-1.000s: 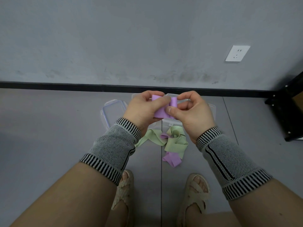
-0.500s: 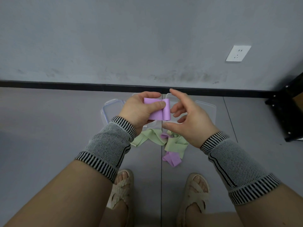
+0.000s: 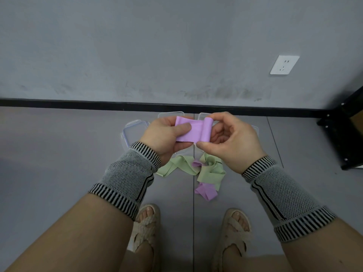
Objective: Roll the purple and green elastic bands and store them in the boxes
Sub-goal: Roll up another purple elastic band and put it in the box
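Grey floor (image 3: 59,163) meeting grey wall, black strip along bottom. White socket (image 3: 284,64) on wall, black frame (image 3: 345,134) standing at right edge. Clear plastic boxes (image 3: 135,132) sitting near wall, partly hiding behind hands. Loose green and purple bands (image 3: 211,173) lying on floor near feet. Left hand (image 3: 167,136) pinching flat end of soft purple elastic band (image 3: 193,130), thumb on top. Right hand (image 3: 231,138) curling fingers round rolled end.

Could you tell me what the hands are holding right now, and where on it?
A purple elastic band: left hand pinches its flat end, right hand grips its rolled end.
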Tool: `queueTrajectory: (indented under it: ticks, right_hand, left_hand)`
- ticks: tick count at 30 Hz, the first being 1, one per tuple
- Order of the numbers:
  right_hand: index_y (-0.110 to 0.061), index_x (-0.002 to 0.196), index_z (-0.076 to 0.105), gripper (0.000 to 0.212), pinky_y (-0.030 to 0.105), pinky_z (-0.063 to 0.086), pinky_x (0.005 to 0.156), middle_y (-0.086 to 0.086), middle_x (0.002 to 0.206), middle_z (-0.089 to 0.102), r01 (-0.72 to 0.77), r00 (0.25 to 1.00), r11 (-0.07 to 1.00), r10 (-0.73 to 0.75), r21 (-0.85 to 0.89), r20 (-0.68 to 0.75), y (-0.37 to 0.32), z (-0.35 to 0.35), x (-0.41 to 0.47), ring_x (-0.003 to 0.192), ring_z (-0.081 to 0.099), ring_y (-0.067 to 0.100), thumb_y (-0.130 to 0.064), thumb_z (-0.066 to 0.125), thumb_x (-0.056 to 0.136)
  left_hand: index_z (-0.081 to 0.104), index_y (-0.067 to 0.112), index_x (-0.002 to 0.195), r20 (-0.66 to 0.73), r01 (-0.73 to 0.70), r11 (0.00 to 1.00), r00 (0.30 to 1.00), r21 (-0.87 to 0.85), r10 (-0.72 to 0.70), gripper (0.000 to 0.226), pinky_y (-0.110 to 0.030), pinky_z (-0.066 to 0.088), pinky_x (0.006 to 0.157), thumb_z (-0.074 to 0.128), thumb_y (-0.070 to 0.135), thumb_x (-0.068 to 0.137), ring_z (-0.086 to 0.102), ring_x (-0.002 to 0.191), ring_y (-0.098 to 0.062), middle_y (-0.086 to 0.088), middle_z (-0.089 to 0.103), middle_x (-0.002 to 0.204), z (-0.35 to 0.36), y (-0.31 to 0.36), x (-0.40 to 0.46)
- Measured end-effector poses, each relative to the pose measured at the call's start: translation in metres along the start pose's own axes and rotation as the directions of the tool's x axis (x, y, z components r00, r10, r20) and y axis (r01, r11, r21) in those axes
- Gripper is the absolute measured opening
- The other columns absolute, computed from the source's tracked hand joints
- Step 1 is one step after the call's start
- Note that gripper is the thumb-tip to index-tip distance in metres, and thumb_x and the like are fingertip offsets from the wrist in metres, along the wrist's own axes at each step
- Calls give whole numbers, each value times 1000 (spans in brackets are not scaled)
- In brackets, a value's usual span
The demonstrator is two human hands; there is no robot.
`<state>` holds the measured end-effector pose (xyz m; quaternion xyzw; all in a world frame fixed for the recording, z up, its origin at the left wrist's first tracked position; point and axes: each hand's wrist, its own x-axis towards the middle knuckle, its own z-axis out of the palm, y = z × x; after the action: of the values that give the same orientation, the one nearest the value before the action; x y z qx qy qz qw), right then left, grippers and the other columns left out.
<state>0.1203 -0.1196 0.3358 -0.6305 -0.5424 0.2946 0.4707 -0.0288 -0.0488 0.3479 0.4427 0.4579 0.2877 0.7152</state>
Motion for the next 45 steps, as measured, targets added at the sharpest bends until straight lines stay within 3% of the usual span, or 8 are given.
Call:
queueTrajectory:
  ticks: [8, 14, 19, 26, 31, 34, 36, 45]
  right_hand:
    - [-28, 94, 57, 41, 29, 52, 67, -8, 66, 59, 41, 999, 925, -42, -378, 6, -1, 2, -1, 64, 58, 8, -24, 82, 62]
    - [-25, 98, 57, 43, 25, 50, 65, -8, 68, 58, 48, 999, 907, -36, -418, 37, 1, 5, 0, 66, 57, 6, -30, 82, 64]
    - [-31, 123, 52, 68, 18, 47, 70, -7, 80, 61, -32, 996, 984, 46, -173, 74, 5, 7, 1, 75, 57, 6, -27, 84, 63]
    - [-31, 98, 58, 51, 20, 52, 68, -4, 72, 62, -74, 996, 994, 70, 75, 55, -1, 1, 1, 64, 57, 7, -8, 85, 62]
    - [-21, 101, 61, 52, 21, 53, 66, -3, 69, 67, -185, 981, 891, 146, 414, 124, -4, -10, -1, 64, 63, 10, -4, 81, 56]
    - [-30, 100, 58, 51, 21, 53, 69, -7, 71, 64, -126, 990, 990, 130, -69, 56, 0, -6, 0, 62, 59, 6, -11, 86, 61]
    - [-29, 104, 59, 47, 21, 51, 69, -11, 69, 59, -48, 998, 943, 60, -330, 26, -1, -1, 0, 63, 56, 4, -21, 83, 65]
    - [-26, 117, 57, 51, 21, 43, 71, -16, 70, 49, 48, 998, 909, -29, -414, 54, -1, 8, 0, 68, 49, -1, -27, 77, 71]
  left_hand:
    - [62, 14, 89, -24, -43, 995, 999, 92, 46, 16, -20, 54, 54, 53, 0, 90, 63, 67, -12, -6, 65, 83, 12, -3, -4]
    - [62, 9, 98, -68, -101, 969, 991, 225, 119, 29, -33, 57, 73, 75, 3, 73, 66, 83, -23, -12, 66, 92, 18, -9, -2]
    - [60, 7, 98, -24, -12, 999, 1000, 40, 13, 19, -29, 58, 69, 66, -1, 81, 65, 77, -20, -11, 64, 88, 14, -5, -3]
    - [55, 0, 121, -26, 58, 996, 998, -62, -60, 30, -21, 55, 59, 53, 3, 91, 66, 75, -15, -13, 66, 98, 6, -4, 2]
    - [58, 1, 115, 29, 104, 981, 994, -162, -101, 24, -20, 56, 57, 52, 3, 92, 66, 65, -11, -9, 67, 88, 4, 1, 1]
    - [58, 1, 117, -47, 83, 994, 995, -68, -86, 27, -21, 54, 54, 53, 3, 91, 67, 70, -15, -12, 67, 96, 9, -4, 2]
    - [58, 1, 116, -100, 40, 998, 994, 58, -34, 27, -21, 54, 56, 55, 2, 90, 65, 77, -17, -14, 66, 99, 14, -9, 2]
    - [57, 2, 117, -126, -48, 980, 989, 193, 73, 45, -29, 56, 73, 74, 4, 75, 68, 85, -20, -12, 70, 98, 19, -15, 3]
